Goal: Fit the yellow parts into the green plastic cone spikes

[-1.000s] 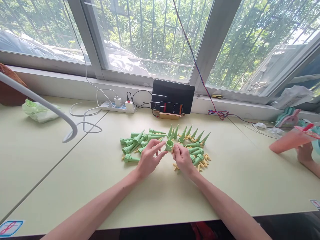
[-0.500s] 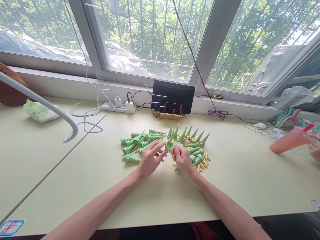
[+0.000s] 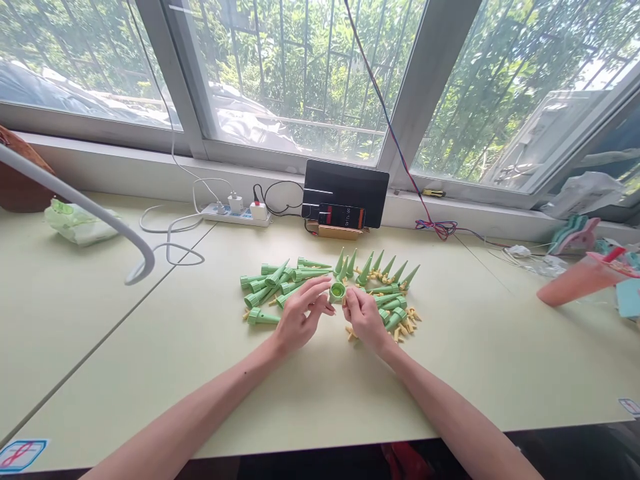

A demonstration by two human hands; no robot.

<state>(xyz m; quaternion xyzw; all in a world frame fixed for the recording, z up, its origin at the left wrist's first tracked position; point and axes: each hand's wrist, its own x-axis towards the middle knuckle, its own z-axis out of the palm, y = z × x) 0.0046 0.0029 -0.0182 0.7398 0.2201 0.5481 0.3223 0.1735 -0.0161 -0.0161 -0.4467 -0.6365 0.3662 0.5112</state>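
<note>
- one green cone (image 3: 337, 291), this side of the phone (image 3: 344, 217): right hand (image 3: 367, 319) pinches its rim; left hand (image 3: 296, 318) beside it, fingers parted, grip i can't tell
- other cones (image 3: 263, 317), yellow pegs (image 3: 409, 326), nearer than the phone
- dark panel (image 3: 350, 181) behind it

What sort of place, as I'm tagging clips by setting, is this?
Probably an indoor workroom: a long pale table by the windows bears a spread of green plastic spikes, and a power strip lies near its back edge.
</note>
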